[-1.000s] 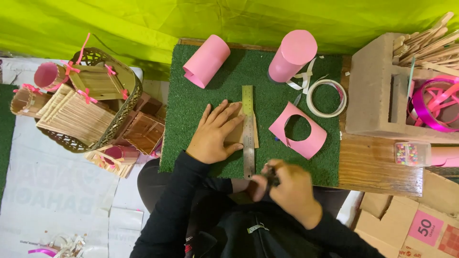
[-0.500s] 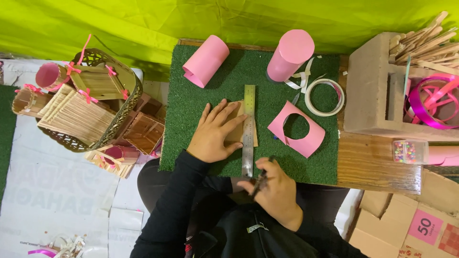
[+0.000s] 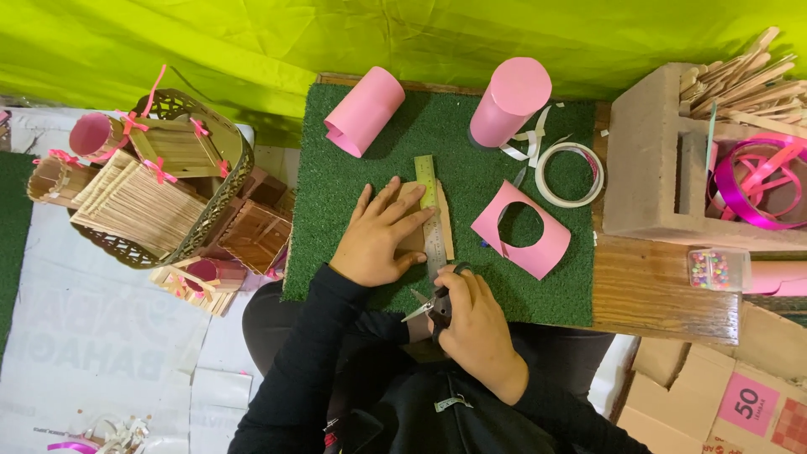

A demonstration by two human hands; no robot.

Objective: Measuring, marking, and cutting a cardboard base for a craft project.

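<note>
The left hand (image 3: 380,240) stays pressed flat, fingers spread, on a brown strip (image 3: 414,240) and the ruler (image 3: 430,220) lying on the green mat (image 3: 353,181). The right hand (image 3: 475,324), closed around a small cutter (image 3: 433,304), has slid back from the ruler's edge toward the body since a second ago, which suggests one stroke along the ruler has just ended. A pink sheet with a round hole (image 3: 523,229) lies just to the right.
</note>
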